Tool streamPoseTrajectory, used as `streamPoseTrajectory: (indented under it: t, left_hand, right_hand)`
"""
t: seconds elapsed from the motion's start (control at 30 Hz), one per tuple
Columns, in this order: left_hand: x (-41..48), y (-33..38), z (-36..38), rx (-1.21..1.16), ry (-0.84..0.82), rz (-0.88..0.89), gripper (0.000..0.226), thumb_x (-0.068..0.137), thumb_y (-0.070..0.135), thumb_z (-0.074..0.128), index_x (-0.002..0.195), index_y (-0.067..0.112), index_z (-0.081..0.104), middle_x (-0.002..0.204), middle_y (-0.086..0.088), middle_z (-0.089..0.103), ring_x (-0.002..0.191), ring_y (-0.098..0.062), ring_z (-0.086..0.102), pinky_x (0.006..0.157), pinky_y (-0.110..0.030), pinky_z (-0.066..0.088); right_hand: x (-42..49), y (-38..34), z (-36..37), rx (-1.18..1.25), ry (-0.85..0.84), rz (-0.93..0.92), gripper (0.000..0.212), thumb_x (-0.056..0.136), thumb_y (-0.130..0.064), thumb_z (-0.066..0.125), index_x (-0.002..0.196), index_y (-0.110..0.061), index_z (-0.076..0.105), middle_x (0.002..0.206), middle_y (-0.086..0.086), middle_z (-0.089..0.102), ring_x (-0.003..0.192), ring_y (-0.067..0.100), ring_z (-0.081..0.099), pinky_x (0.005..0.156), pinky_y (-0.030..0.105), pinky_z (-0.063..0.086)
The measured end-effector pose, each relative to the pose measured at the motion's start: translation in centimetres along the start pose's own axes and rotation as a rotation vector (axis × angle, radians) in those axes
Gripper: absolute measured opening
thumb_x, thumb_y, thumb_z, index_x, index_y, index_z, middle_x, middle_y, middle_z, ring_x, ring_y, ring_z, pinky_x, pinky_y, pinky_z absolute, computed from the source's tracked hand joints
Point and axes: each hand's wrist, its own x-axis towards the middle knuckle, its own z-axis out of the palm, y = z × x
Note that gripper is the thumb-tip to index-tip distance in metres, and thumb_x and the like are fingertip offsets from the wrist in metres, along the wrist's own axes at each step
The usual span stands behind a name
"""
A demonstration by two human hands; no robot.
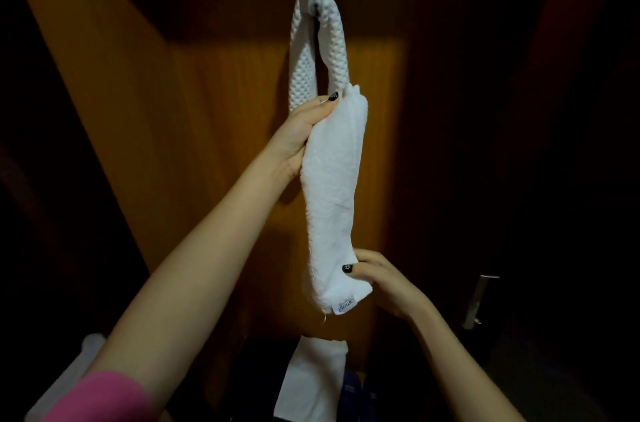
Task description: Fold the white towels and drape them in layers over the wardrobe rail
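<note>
As left hand [304, 135] grips towel [329, 189], right hand [384, 279] seemingly pinches end

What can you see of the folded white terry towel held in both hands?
The folded white terry towel is a long, narrow bundle of soft looped cloth, held nearly upright. The left hand grips its upper end, the right hand pinches its lower end beside a small sewn label. Its top overlaps the hanging white waffle-weave towel in this view.

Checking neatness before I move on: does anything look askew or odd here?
Mostly tidy. The held towel, gripped by left hand and right hand, shows its label and a loose thread at its bottom corner.
</note>
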Motion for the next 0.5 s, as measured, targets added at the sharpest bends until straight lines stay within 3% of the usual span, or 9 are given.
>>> streamPoseTrajectory:
  t: [0.13,0.2,0.3,0.43,0.5]
  left_hand:
    - [-1.0,0.8,-1.3,0.054,0.083,0.053,0.012,0.096,0.011,0.055,0.102,0.004,0.063,0.09,-0.008,0.068,0.08,-0.016,0.067,0.074,-0.028,0.055]
    - [-1.5,1.2,-1.9,0.062,0.145,0.08,0.011,0.097,0.009,0.053,0.1,0.004,0.062,0.084,-0.005,0.07,0.075,-0.013,0.068,0.068,-0.026,0.056]
    - [-1.6,1.4,-2.6,0.076,0.163,0.096,0.014,0.097,0.013,0.053,0.104,0.003,0.058,0.081,-0.003,0.069,0.074,-0.012,0.067,0.064,-0.025,0.054]
    - [-1.6,2.1,-3.9,0.119,0.29,0.115,0.04,0.091,0.021,0.065,0.123,0.002,0.053,0.102,-0.011,0.064,0.093,-0.021,0.063,0.085,-0.034,0.053]
    - [-1.8,2.3,-5.1,0.105,0.343,0.134,0.034,0.089,0.019,0.067,0.117,0.002,0.056,0.102,-0.011,0.064,0.095,-0.021,0.063,0.091,-0.037,0.049]
  right_hand:
    - [0.6,0.3,1.1,0.108,-0.063,0.003,0.047,0.072,-0.029,0.066,0.112,-0.005,0.067,0.11,0.012,0.071,0.1,0.026,0.067,0.079,0.029,0.053]
    - [0.4,0.3,1.3,0.118,-0.062,0.007,0.047,0.072,-0.03,0.066,0.113,-0.006,0.067,0.11,0.01,0.071,0.102,0.025,0.066,0.079,0.029,0.052]
    - [0.2,-0.3,1.6,0.074,-0.092,0.032,0.034,0.071,-0.032,0.065,0.101,-0.017,0.073,0.101,0.002,0.071,0.095,0.019,0.064,0.073,0.026,0.046]
    - [0.1,-1.3,1.5,0.022,-0.132,0.029,0.02,0.078,-0.027,0.063,0.091,-0.02,0.076,0.094,0.0,0.073,0.089,0.014,0.067,0.07,0.022,0.048]
    - [-0.3,-1.4,0.6,-0.027,-0.074,0.023,0.019,0.082,-0.027,0.059,0.083,-0.022,0.078,0.09,-0.002,0.074,0.085,0.011,0.069,0.071,0.02,0.049]
